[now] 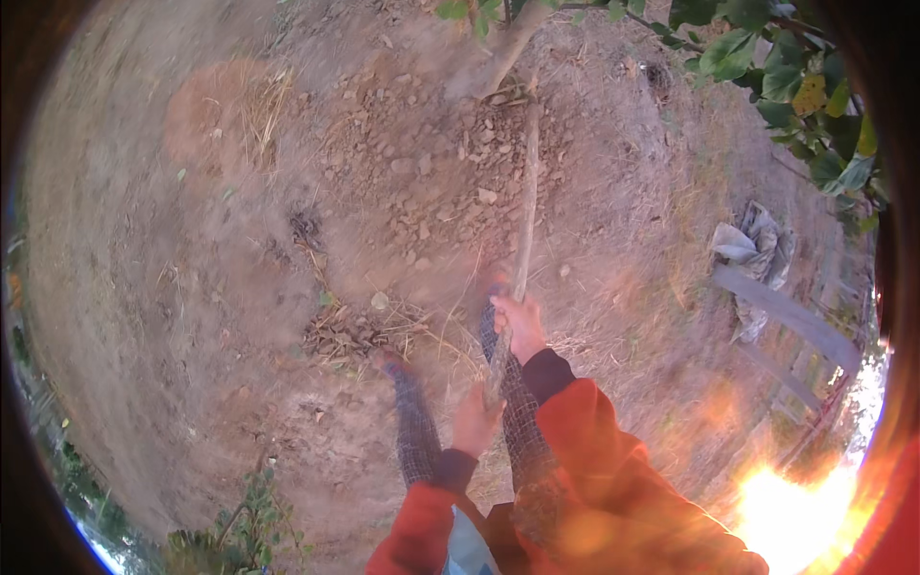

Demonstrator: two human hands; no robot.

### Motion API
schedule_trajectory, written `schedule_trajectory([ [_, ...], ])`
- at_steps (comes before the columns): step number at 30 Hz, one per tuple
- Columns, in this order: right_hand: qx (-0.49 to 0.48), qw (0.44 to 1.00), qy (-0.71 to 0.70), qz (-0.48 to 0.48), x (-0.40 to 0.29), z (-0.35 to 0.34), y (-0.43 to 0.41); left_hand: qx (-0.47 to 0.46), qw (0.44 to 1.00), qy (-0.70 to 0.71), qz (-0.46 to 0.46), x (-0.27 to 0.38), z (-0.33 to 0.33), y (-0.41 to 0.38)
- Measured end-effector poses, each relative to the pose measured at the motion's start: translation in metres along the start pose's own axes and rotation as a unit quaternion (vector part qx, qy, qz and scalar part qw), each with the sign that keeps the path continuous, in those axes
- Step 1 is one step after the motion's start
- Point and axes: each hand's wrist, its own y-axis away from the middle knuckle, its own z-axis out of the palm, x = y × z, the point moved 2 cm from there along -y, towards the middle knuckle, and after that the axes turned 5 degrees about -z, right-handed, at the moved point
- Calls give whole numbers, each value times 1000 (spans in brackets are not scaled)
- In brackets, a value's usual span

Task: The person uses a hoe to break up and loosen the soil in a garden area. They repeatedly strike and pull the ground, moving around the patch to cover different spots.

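A long wooden tool handle [528, 201] runs up and away from my body over the soil. My right hand [523, 323] is wrapped around it partway down, while my left hand [476, 422] grips it near its lower end, closer to me. The handle's far end lies at a patch of broken soil clods [424, 172], beside the base of a slender tree trunk [512, 50]. The tool's head cannot be made out there among dirt and dry leaves.
Leafy branches [783, 65] hang at the upper right. A crumpled grey sheet [755, 241] lies near a grey curved bar [790, 313] on the right. Dry leaves [348, 334] lie by my left foot. A small green plant [255, 510] grows at the lower left.
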Motion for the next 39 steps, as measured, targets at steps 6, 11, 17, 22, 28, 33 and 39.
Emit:
schedule_trajectory([
  [6,59,960,-243,125,-75,33,13,5,998,11,58,-3,-30,-18],
  [11,94,991,-53,80,-43,22,61,9,980,-200,-19,-15,-42,39],
  [17,100,961,-41,253,15,51,153,-7,955,-223,-193,-56,-32,134],
  [22,57,944,-177,274,-14,47,153,-58,972,-99,-203,-38,-48,132],
  [28,62,945,-167,273,-3,37,173,-74,994,-5,-85,-74,-37,143],
  [33,33,938,-136,316,40,29,145,-91,961,117,-234,-102,-9,124],
  [39,113,976,-36,182,6,69,206,-1,980,52,-193,-105,-39,168],
])
